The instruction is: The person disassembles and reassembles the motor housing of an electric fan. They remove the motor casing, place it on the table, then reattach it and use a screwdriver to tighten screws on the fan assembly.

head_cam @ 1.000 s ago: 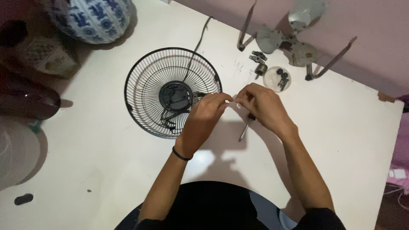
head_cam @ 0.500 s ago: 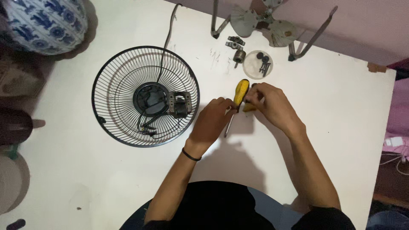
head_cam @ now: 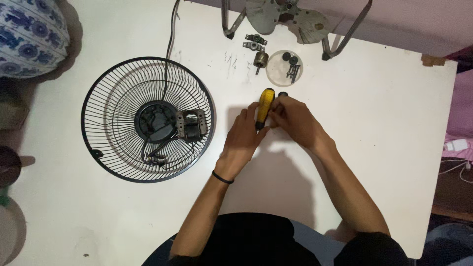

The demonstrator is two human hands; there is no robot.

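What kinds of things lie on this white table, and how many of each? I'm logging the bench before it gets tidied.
Black round wire fan guard with motor: 1
Yellow-handled screwdriver, held between left hand and right hand: 1
Clear round dish of small dark parts: 1
Small grey metal brackets: 2
Small brass-coloured cylinder part: 1
Grey metal fan blade: 1
Total: 7

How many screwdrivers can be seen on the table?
1. The yellow-handled screwdriver is held between both hands, left hand and right hand, near the middle of the white table. Its tip is hidden by the fingers.
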